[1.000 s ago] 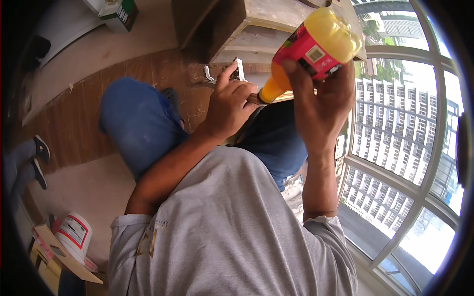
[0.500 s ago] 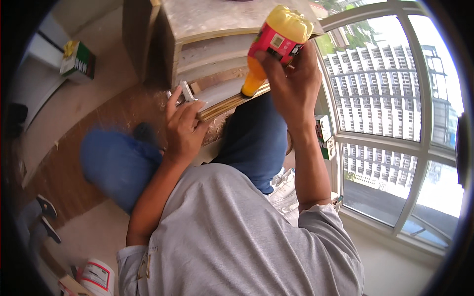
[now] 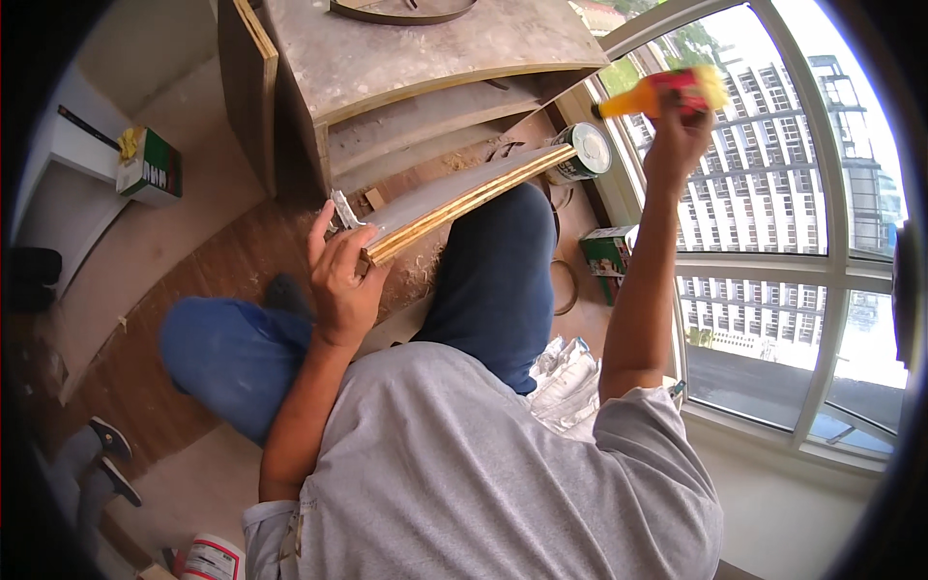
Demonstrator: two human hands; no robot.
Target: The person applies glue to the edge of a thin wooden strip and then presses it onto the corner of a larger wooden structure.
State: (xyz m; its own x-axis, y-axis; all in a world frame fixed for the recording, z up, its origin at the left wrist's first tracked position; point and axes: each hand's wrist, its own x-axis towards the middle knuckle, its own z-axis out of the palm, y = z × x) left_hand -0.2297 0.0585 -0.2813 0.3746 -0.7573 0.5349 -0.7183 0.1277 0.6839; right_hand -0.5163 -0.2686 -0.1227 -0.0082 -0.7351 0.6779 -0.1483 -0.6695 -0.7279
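My right hand, raised at the right before the window, is wrapped round a yellow-orange squeeze bottle with a red label. The bottle lies nearly level, its dark tip pointing left and away from the board; both are a little blurred. My left hand grips the near left corner of a plywood board, thumb at its layered edge and fingers on the far side. The board slants up to the right over my knee, edge facing me. Beside the left fingertips is a small whitish metal piece, partly hidden.
A wooden cabinet carcass stands ahead, a curved strip on its top. At right are a round can and a green box. Another green box sits left. Wood shavings litter the floor; someone's feet show lower left.
My right hand has lifted the bottle off the board's edge and swung it to the right, turning it from tip-down to nearly level. The left hand still holds the board's end.
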